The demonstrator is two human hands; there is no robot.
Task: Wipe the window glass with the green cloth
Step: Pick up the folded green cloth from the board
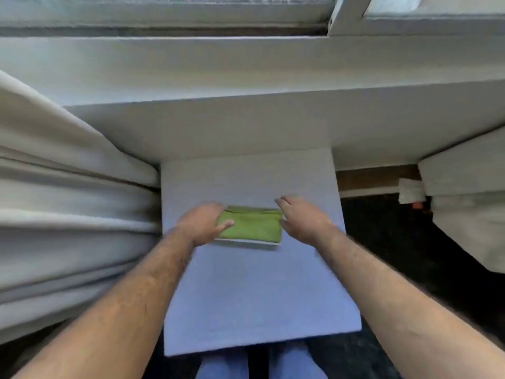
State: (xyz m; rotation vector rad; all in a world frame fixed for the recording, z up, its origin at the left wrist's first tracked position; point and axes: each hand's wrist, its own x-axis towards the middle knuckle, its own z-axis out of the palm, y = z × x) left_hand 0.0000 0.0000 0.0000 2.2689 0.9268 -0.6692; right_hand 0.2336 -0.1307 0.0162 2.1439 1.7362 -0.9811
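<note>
Both hands are bracketing the cloth (252, 224), neither yet closed on it. Left hand (203, 222) is lying over the cloth's 9 o'clock end, thumb resting on the green top and fingers curling past the far corner; whether those fingers are pinching anything is hidden. Right hand (302, 217) is sitting at the 3 o'clock end, fingers loosely spread, thumb touching or just beside the short edge, holding nothing I can see.

Going down in size: the window (164, 6) is running across the top at 12 o'clock, with its sill (246, 67) just below it. A curtain (68, 201) is bunching at 9 o'clock. A pale table (246, 291) is filling the middle, and near its centre the folded cloth is lying flat, seemingly on a thin white tray (257, 242) showing only as a rim at 6 o'clock.

What matters for the lift: the cloth's long axis is running 9 to 3, straight between the 2 hands, so each is facing 1 short end. Left is nearer, already touching. From there the glass is lying far off toward 12, above the sill, so I judge wiping has not started.
</note>
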